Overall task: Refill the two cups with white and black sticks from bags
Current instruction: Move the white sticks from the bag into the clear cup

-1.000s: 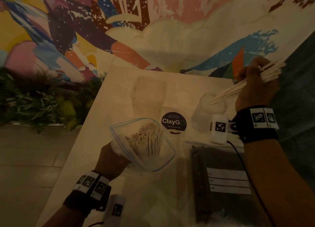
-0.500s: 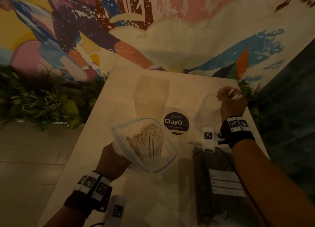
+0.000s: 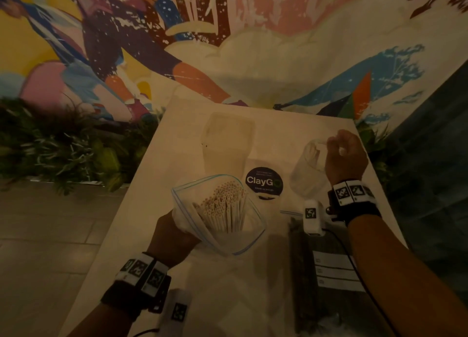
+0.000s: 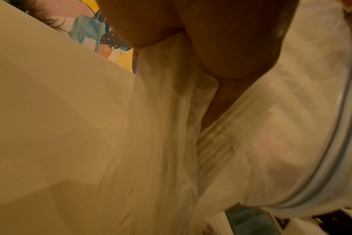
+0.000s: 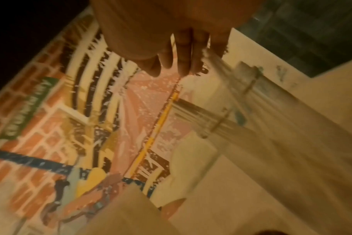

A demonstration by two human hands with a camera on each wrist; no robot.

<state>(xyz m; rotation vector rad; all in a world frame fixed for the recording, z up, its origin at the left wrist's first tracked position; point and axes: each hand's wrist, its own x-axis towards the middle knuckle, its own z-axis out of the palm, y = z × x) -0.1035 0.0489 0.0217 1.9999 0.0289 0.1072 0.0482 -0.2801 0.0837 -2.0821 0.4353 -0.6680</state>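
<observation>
My left hand [image 3: 174, 235] grips an open clear zip bag [image 3: 243, 238] of white sticks [image 3: 225, 210], held upright over the white table [image 3: 157, 184]. My right hand [image 3: 338, 145], fingers curled, holds a bunch of white sticks [image 5: 229, 74] whose lower ends reach down into the clear cup [image 3: 307, 174] at the right. A taller translucent cup [image 3: 228, 139] stands behind the bag. A bag of black sticks [image 3: 304, 273] lies flat at the near right. In the left wrist view my left hand [image 4: 221, 47] bunches the bag's plastic [image 4: 271, 127].
A round dark ClayGo sticker [image 3: 263, 182] sits on the table between bag and cups. A painted wall [image 3: 253, 45] rises just behind the table, plants [image 3: 63, 144] and a tiled floor [image 3: 50, 235] lie to the left, and the table's right edge runs beside my right arm.
My right hand has come down from high on the right, carrying the bunch of white sticks, to the rim of the clear cup. The left hand and bag stayed put.
</observation>
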